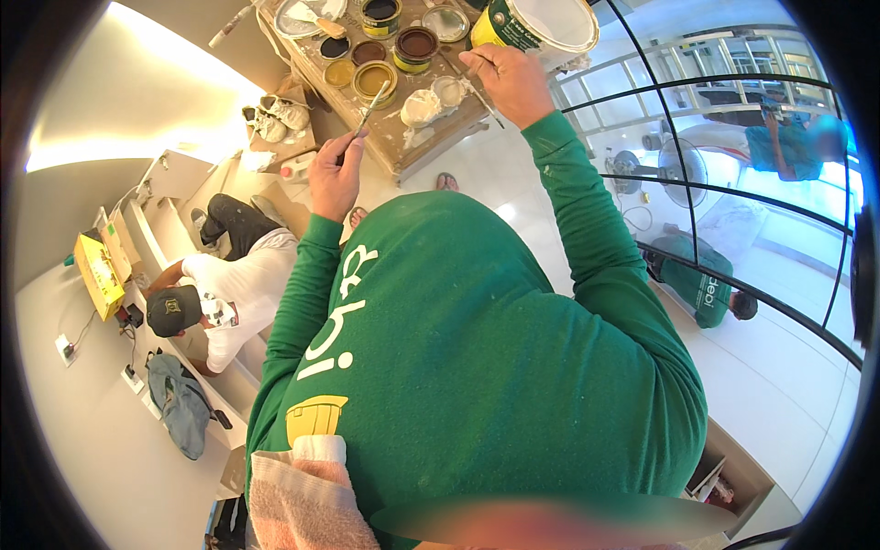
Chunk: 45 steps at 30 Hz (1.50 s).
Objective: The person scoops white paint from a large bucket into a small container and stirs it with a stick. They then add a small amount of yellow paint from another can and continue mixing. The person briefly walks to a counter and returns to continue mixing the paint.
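My left hand (335, 176) is closed on a slim paintbrush (369, 111), whose pale tip points over an open can of ochre paint (375, 77). Fingers bent and pinched, my right hand (509, 81) is at the front of a large white paint bucket (552, 23). What it pinches, if anything, I cannot make out. A thin dark stick (486, 104) runs close below its fingertips and juts past the table edge. Beside the ochre can stand a can of dark brown paint (416, 46) and a can of black paint (379, 13).
The paint-smeared table (403, 151) also bears several lids and a crumpled white lump (421, 108). On the left, a person in a white shirt (247, 289) crouches by low cabinetry. Shoes (284, 112) sit left of the table. Black-framed glass panels (674, 110) on the right show reflections.
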Available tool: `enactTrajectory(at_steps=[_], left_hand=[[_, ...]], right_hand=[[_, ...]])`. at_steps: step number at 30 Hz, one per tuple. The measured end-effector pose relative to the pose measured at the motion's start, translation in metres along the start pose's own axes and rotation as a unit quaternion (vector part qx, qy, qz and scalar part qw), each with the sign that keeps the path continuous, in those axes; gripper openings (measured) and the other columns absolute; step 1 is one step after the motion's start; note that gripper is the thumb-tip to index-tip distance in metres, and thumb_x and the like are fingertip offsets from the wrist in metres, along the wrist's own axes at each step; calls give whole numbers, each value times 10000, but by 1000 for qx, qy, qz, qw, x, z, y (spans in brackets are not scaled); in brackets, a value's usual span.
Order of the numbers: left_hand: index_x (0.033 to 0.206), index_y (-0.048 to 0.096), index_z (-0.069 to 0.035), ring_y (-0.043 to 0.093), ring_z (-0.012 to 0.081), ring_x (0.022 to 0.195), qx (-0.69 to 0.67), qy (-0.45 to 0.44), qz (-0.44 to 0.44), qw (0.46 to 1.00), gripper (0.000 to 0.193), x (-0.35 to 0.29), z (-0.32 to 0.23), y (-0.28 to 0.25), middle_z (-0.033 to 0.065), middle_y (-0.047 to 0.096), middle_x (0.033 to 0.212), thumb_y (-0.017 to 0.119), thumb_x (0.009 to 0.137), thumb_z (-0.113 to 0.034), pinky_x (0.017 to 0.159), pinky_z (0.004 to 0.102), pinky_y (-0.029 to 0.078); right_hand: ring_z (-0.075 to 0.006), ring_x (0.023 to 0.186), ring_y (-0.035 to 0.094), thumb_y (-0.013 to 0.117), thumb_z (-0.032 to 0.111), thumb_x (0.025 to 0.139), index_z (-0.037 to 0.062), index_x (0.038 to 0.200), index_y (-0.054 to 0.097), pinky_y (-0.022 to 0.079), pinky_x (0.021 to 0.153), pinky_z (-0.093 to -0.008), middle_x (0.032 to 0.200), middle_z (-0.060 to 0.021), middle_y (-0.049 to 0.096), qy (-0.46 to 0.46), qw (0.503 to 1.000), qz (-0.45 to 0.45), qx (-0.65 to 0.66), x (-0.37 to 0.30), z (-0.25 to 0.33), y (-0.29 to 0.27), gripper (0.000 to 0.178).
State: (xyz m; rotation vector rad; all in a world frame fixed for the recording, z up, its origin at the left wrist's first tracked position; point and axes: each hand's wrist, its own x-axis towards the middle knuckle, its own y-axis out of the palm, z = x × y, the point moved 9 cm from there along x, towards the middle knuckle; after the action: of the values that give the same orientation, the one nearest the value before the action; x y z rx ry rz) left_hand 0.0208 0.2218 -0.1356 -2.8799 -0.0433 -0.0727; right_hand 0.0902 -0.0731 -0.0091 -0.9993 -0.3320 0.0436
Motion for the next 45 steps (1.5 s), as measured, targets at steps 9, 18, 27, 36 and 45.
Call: enactTrajectory(at_steps=[9,18,27,36,45], left_hand=[[1225,816,-71,564,119,710,16,-2,0,1000,258,-2,0,1,36,618,793,691,1036,-196,676,299,462],[1225,816,-67,568,110,732,-5,-4,4,1000,259,-1,1,2,31,635,821,693,1037,-198,691,290,465],[1221,815,-62,567,111,731,10,-22,7,1000,251,-4,2,2,31,634,816,699,1035,-186,689,289,465],[1216,818,-67,567,109,729,12,-24,8,1000,250,-4,4,2,31,637,816,702,1031,-190,686,289,467],[1206,819,-60,585,113,737,22,-23,-6,999,251,-4,4,-2,38,671,841,708,1033,-203,700,294,481]], right_hand=[[-307,770,713,692,351,1052,80,1064,809,555,731,-416,833,-114,752,14,998,33,55,1,-5,8,296],[-305,770,713,698,371,1049,72,1039,807,552,727,-416,840,-111,758,-15,1000,-15,3,0,-1,0,318],[-337,755,696,694,386,1050,63,1026,802,543,717,-434,819,-138,742,-19,999,15,41,-1,2,6,342],[-349,775,701,703,382,1046,67,1062,804,540,713,-433,838,-148,743,4,999,-19,38,-1,-3,0,332],[-339,787,712,697,370,1051,74,1071,808,543,711,-417,882,-142,764,16,999,40,31,-4,-1,7,316]])
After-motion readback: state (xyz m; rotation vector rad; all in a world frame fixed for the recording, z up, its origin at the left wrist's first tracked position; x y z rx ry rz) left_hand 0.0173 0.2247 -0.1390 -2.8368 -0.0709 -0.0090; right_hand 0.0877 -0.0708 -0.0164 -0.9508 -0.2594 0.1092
